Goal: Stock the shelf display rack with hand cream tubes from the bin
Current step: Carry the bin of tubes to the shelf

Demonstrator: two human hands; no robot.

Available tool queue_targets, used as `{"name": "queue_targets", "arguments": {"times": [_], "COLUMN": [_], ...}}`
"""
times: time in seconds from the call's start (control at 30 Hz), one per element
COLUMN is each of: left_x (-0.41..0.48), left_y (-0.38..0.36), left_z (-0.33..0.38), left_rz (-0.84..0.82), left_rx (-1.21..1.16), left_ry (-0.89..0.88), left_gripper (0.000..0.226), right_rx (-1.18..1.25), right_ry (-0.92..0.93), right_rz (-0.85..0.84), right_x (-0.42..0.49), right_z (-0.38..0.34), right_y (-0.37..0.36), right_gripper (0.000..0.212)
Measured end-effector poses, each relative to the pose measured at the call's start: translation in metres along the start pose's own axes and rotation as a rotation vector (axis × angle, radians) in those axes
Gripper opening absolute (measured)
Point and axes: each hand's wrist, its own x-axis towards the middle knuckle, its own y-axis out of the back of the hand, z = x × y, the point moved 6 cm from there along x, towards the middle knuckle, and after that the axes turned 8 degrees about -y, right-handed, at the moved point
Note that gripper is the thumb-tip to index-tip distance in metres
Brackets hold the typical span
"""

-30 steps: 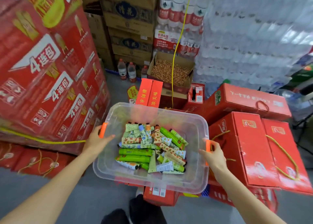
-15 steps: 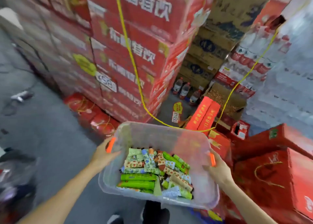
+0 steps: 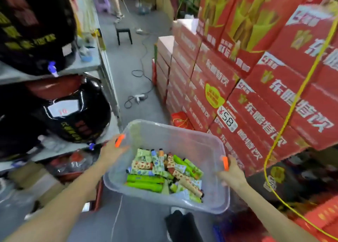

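Left hand (image 3: 112, 151) and right hand (image 3: 233, 175) each grip an orange-handled end of the clear bin (image 3: 182, 137), low centre, keeping it level. That way the hand cream tubes (image 3: 164, 172) stay put, likely for carrying to the rack.

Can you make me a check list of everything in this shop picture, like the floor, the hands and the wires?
Surface: grey floor.
Job's things: clear bin with orange handles, tubes piled inside.
Clutter: black stool far down the aisle.
Hands: left hand and right hand each hold one side of the bin.
Cables: corded power strip on the floor; yellow cord across red cartons.
Surroundings: shelf with black bags left; red cartons stacked right.
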Motion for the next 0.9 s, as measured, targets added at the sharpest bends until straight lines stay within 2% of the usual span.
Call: {"name": "queue_targets", "arguments": {"times": [0.07, 0.2, 0.27, 0.33, 0.43, 0.5, 0.63, 0.73, 0.9], "left_x": [0.02, 0.082, 0.124, 0.169, 0.23, 0.279, 0.351, 0.429, 0.582], "left_y": [0.02, 0.034, 0.034, 0.032, 0.03, 0.036, 0.048, 0.058, 0.072], "left_z": [-0.01, -0.022, -0.017, -0.01, 0.004, 0.016, 0.04, 0.055, 0.074], "left_rz": [0.058, 0.161, 0.215, 0.248, 0.281, 0.273, 0.281, 0.298, 0.344], "left_rx": [-0.002, -0.086, -0.086, -0.092, -0.12, -0.129, -0.135, -0.155, -0.278], "left_ry": [0.043, 0.141, 0.174, 0.216, 0.267, 0.276, 0.283, 0.274, 0.24], "left_gripper": [0.081, 0.079, 0.079, 0.067, 0.066, 0.06, 0.063, 0.058, 0.049], "right_rx": [0.046, 0.079, 0.058, 0.026, -0.04, -0.072, -0.088, -0.081, -0.069], "right_ry": [0.01, 0.06, 0.092, 0.15, 0.17, 0.181, 0.281, 0.276, 0.264], "right_rz": [-0.02, -0.04, -0.066, -0.105, -0.144, -0.13, -0.087, -0.075, -0.054], "right_x": [0.028, 0.101, 0.144, 0.193, 0.256, 0.293, 0.347, 0.404, 0.491], "right_z": [-0.042, -0.118, -0.158, -0.2, -0.263, -0.311, -0.415, -0.486, -0.596], "right_y": [-0.009, -0.025, -0.03, -0.033, -0.031, -0.022, -0.001, 0.005, 0.002], "right_gripper": [0.103, 0.117, 0.11, 0.102, 0.098, 0.092, 0.082, 0.085, 0.079]}}
